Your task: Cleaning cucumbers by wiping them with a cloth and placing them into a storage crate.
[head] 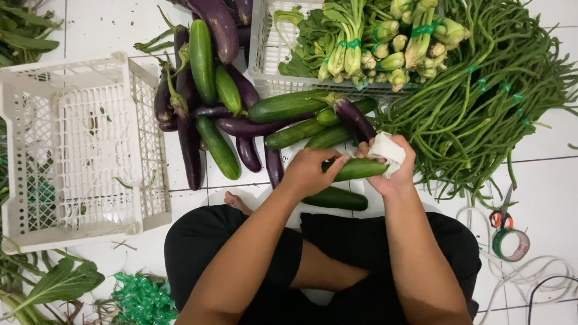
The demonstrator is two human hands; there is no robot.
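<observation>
I sit cross-legged on a white tiled floor. My left hand grips one end of a green cucumber. My right hand presses a white cloth against the cucumber's other end. Another cucumber lies just below, near my knees. Beyond my hands lies a loose heap of cucumbers and purple eggplants.
An empty white plastic crate stands at the left. A second crate at the top holds bundled leafy greens. Long beans pile at the right. Scissors and a tape roll lie at the right; green ties bottom left.
</observation>
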